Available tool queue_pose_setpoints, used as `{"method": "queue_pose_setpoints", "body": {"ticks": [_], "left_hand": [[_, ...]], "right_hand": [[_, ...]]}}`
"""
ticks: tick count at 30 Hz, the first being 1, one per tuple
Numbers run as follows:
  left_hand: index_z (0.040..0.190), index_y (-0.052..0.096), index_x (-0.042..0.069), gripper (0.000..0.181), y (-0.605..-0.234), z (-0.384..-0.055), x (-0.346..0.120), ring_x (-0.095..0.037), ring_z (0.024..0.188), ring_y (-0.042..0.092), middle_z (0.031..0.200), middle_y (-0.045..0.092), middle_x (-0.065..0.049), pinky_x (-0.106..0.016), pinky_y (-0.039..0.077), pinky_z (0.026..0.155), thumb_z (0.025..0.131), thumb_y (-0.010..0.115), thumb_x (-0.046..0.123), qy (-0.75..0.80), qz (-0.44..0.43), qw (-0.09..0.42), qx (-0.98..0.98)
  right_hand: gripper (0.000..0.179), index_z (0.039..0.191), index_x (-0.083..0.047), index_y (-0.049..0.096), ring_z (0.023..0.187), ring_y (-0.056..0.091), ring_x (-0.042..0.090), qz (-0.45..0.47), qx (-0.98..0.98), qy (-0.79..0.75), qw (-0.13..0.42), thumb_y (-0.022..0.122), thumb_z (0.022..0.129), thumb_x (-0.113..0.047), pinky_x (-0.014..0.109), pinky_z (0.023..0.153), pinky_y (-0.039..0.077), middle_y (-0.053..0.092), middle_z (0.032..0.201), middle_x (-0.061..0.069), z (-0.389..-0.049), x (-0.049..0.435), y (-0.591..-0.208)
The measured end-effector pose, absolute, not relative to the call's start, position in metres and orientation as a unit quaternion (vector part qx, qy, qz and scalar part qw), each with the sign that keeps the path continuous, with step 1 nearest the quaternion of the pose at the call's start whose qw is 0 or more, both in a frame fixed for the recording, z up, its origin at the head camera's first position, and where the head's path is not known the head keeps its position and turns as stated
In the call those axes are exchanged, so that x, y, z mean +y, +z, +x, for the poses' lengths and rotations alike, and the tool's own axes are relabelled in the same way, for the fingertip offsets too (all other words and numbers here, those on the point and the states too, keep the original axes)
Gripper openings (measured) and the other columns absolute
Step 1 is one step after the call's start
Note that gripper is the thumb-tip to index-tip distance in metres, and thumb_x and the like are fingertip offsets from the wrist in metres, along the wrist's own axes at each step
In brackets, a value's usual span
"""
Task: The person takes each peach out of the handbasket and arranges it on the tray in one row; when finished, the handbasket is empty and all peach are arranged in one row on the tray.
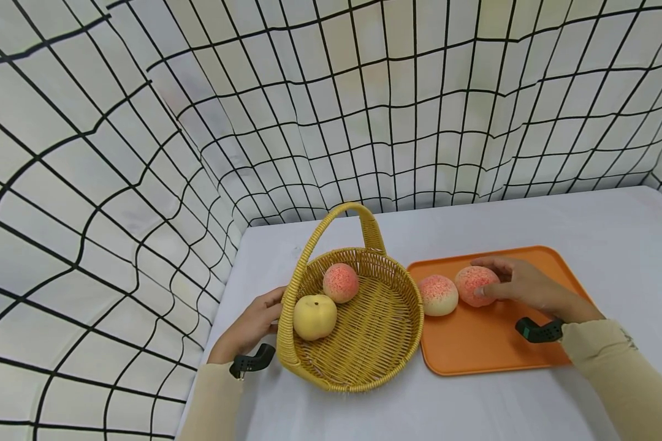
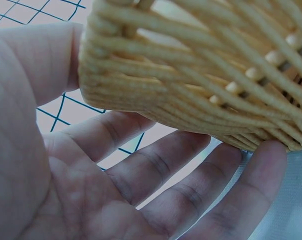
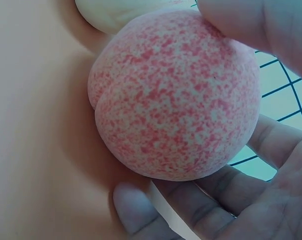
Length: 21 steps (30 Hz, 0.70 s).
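My right hand (image 1: 521,285) grips a pink-speckled peach (image 1: 477,286) over the orange tray (image 1: 491,343). In the right wrist view the thumb lies on one side of this peach (image 3: 176,95), fingers on the other. A pink-and-cream peach (image 1: 438,295) sits just left of it on the tray. At the yellow wicker basket (image 1: 383,331), my left hand (image 1: 256,321) touches the left outer side. Its fairly straight, spread fingers (image 2: 156,165) rest along the weave, and the thumb tip is hidden behind it. Inside the basket are a pink peach (image 1: 341,283) and a yellow fruit (image 1: 315,317).
The tall handle (image 1: 314,245) of the basket arches over its left side. The basket's right rim stands close against the tray's left edge. A white cloth (image 1: 331,416) covers the table, and black-grid white netting (image 1: 364,122) rises behind and to the left.
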State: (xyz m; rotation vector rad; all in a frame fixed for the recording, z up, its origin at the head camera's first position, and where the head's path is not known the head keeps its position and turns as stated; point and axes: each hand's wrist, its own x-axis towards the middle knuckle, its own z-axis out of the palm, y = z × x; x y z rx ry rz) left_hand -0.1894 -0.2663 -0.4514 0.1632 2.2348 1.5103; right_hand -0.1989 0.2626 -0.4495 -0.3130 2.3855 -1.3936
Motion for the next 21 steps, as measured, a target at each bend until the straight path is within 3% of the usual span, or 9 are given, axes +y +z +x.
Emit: {"method": "queue_pose_setpoints", "body": {"ticks": [13,21], "left_hand": [[0.156,0.046,0.008,0.051,-0.451,-0.188,-0.266,-0.026,0.12,0.063,0.148,0.057,-0.017,-0.043,0.058,0.093,0.11,0.051,0.027,0.549,0.062,0.218,0.805],[0.155,0.049,0.008,0.049,-0.449,-0.188,-0.265,-0.025,0.118,0.064,0.144,0.059,-0.017,-0.043,0.059,0.092,0.109,0.051,0.024,0.55,0.06,0.216,0.805]], "right_hand": [[0.068,0.155,-0.005,0.048,0.13,0.053,0.035,-0.12,0.861,-0.466,0.162,0.073,0.098,-0.031,0.027,0.093,0.052,0.055,0.15,0.021,-0.2,0.263,-0.449],[0.074,0.161,-0.01,0.037,0.146,0.035,0.048,-0.111,0.868,-0.465,0.135,0.069,0.102,-0.039,0.069,0.108,0.04,0.043,0.159,0.024,-0.204,0.256,-0.428]]}}
